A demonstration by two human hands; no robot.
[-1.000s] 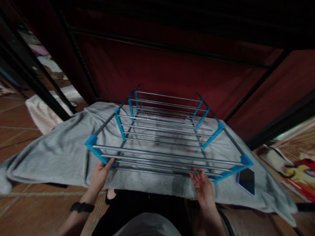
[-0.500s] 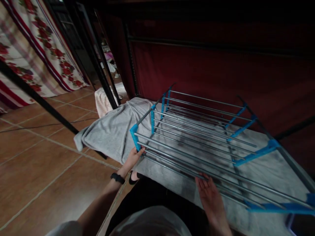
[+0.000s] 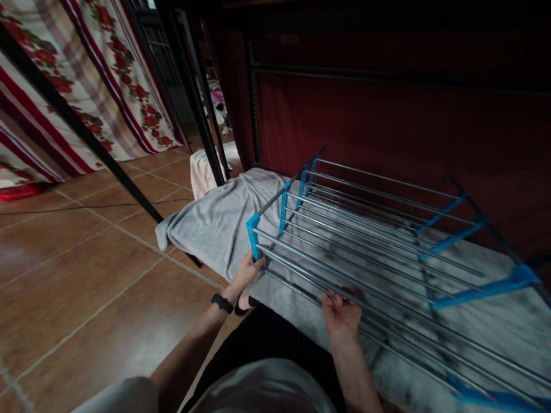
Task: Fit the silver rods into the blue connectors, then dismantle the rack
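Left hand [image 3: 246,272] clenched blue plastic corner [image 3: 253,235] of grey metal-rod rack [image 3: 365,241]; right hand [image 3: 341,314] grasped front rods, steadying rack level over grey towel [image 3: 215,221].

- Drying rack [image 3: 370,241]: thin metal rods, smooth w/ dull grey sheen; rod-holding brackets [image 3: 482,289] look like bright blue plastic, matt.
- Grey towel [image 3: 215,221] under rack: soft cloth, napped, matt, creased; dark smudgy patches towards right.
- Floor [image 3: 73,275]: reddish-brown tiles, smooth, slight gloss, pale grout lines.
- Far wall panel [image 3: 387,126]: dark red cloth, matt.
- Frame poles [image 3: 86,143] at left: black metal, smooth, semi-matt.
- Curtain [image 3: 86,74] far left: thin printed cloth, floral + stripes, matt.
- Wristband [image 3: 222,303] on left wrist: black, matt; material unclear.
- Both hands bare on rack's near rods, left hand [image 3: 247,272], right hand [image 3: 342,315].
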